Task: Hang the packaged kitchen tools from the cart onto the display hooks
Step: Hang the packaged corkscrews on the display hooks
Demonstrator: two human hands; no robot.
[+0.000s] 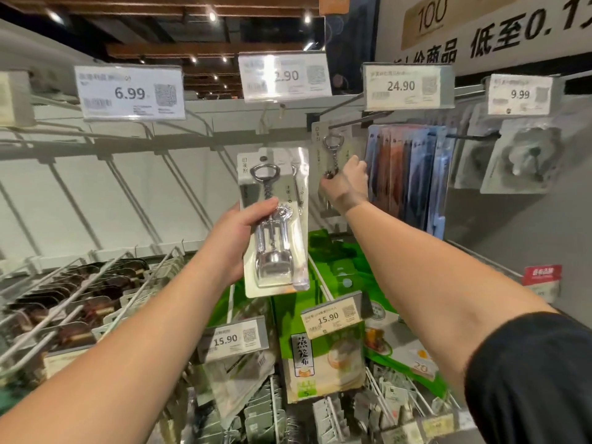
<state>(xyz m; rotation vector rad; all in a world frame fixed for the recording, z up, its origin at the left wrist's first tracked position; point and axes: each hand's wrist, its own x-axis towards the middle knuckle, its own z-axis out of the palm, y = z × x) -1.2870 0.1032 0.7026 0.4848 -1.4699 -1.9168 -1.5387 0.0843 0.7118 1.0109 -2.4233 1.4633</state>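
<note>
- The left hand [238, 241] grips a corkscrew pack [275, 222] by its left edge: the thumb lies across the front, over the shaft, and the other fingers are hidden behind the card.
- That pack stands upright in the air, below the 2.90 tag [284, 76], clear of any hook; its blister holds a silver winged corkscrew.
- The right hand [347, 184] is raised with its back to the camera, fingers curled round the lower part of a second pack [330, 155]; the fingertips themselves are out of sight.
- The second pack hangs at the dark hook [362, 118] under the 24.90 tag [408, 86], its top edge at the rod; whether the hole is fully threaded I cannot tell.
- Just right of it, a row of blue and brown packs [410, 174] hangs on the next hook.
- Further right, grey blister packs [519, 158] hang under the 9.99 tag [520, 94].
- Below the hands are green packs [323, 354] with 15.90 tags.
- Left of them, dark packs [80, 302] sit on white wire hooks.
- A black sleeve [531, 379] covers the right upper arm.
</note>
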